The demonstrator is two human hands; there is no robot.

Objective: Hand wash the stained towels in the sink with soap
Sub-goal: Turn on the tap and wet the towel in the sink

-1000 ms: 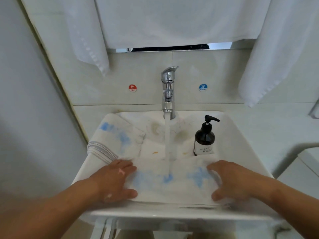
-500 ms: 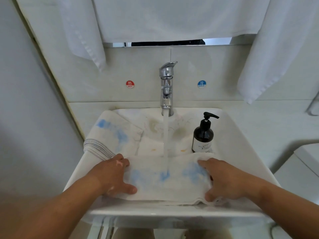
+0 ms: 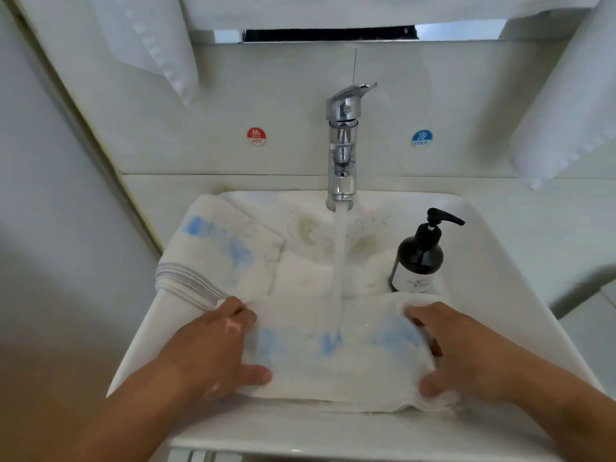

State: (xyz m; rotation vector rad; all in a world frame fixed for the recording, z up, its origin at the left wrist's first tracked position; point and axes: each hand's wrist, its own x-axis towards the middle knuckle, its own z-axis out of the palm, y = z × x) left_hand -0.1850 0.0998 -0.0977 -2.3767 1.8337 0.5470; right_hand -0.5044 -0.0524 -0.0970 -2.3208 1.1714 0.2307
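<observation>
Our left hand (image 3: 206, 351) grips the left end of the folded towel (image 3: 333, 371), thumb on top; our right hand (image 3: 466, 355) curls round its right end; the towel, smeared blue, lies across the near side of the sink (image 3: 520, 295); water (image 3: 340, 261) from the tap (image 3: 343, 145) strikes its middle; a second blue-stained towel (image 3: 226, 248) drapes the far-left rim; the dark soap bottle (image 3: 420, 258) stands upright, far right, just beyond our right hand.

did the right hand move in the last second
Yes. The right hand edged left, toward the water stream, and now reaches nearer the left edge of the bottle, bunching the towel.
</observation>
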